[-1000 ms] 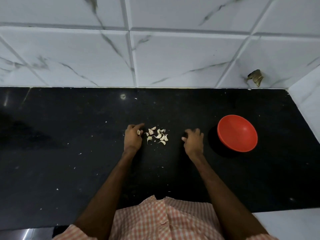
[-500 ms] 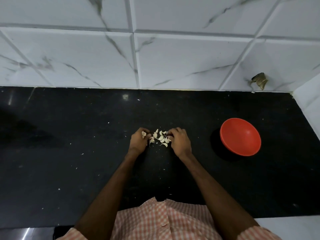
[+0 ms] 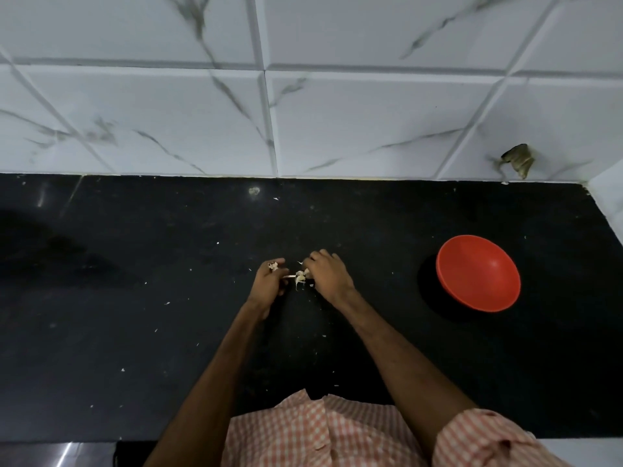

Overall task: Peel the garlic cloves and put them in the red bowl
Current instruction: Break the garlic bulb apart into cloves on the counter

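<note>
The garlic cloves [image 3: 300, 277] lie in a small pale heap on the black countertop [image 3: 135, 315], and everything else is placed from that heap. The left hand [image 3: 268, 285] sits just left of it, its fingers curled together around a single clove [image 3: 272, 265] pinched at the fingertips, slightly apart from the heap. The right hand [image 3: 328, 277] presses in from the heap's right side, fingers bent over and covering part of it; whether it has closed on a clove or merely rests on the pile cannot be told. The red bowl [image 3: 478, 274] stands well to the right of the heap, upright on the counter, and nothing shows inside it. Tiny white flecks of skin are scattered over the counter all around the heap. Beyond the heap rises a wall of white marble-patterned tiles [image 3: 371, 123]. Nearer the camera than the heap is a checked orange-and-white shirt [image 3: 320, 433]. No brand, label or writing can be read on anything.
</note>
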The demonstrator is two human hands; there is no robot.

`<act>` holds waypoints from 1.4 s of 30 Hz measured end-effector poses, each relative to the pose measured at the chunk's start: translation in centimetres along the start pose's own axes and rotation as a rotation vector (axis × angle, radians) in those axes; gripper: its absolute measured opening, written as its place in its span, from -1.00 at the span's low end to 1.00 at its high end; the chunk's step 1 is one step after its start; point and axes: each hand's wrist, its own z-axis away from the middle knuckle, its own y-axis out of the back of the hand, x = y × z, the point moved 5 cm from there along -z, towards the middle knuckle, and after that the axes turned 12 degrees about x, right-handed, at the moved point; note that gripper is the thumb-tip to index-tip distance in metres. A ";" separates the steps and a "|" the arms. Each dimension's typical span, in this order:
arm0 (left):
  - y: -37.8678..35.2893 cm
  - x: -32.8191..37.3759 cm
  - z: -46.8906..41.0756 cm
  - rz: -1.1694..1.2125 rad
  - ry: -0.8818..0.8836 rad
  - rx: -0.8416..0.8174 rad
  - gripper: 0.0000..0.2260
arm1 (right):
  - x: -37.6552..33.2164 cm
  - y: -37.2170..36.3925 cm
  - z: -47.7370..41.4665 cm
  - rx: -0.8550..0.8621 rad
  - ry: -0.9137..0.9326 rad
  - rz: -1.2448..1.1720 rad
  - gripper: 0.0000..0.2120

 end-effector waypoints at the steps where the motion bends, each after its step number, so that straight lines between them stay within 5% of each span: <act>1: 0.0 0.1 0.2 0.009 -0.017 -0.021 -0.74 | 0.1 0.0 0.0 0.004 -0.017 0.004 -0.69; 6: -0.3 1.2 1.1 0.061 -0.158 -0.110 -0.81 | 0.7 0.0 0.5 -0.003 -0.062 -0.038 -0.72; 15: 0.9 1.6 0.9 0.129 -0.205 -0.014 -0.84 | -0.3 -0.2 0.7 -0.071 0.055 0.036 -0.57; 26: 0.7 2.3 1.0 0.127 -0.241 0.028 -0.85 | 0.6 0.1 0.7 -0.095 -0.070 -0.066 -0.71; 36: -0.3 1.8 1.3 0.015 -0.236 0.007 -0.81 | 0.6 -0.2 0.9 -0.191 -0.129 -0.110 -0.70; 42: -1.1 2.0 1.6 0.076 -0.142 -0.027 -0.89 | 1.4 0.5 1.1 -0.062 -0.154 -0.276 -0.75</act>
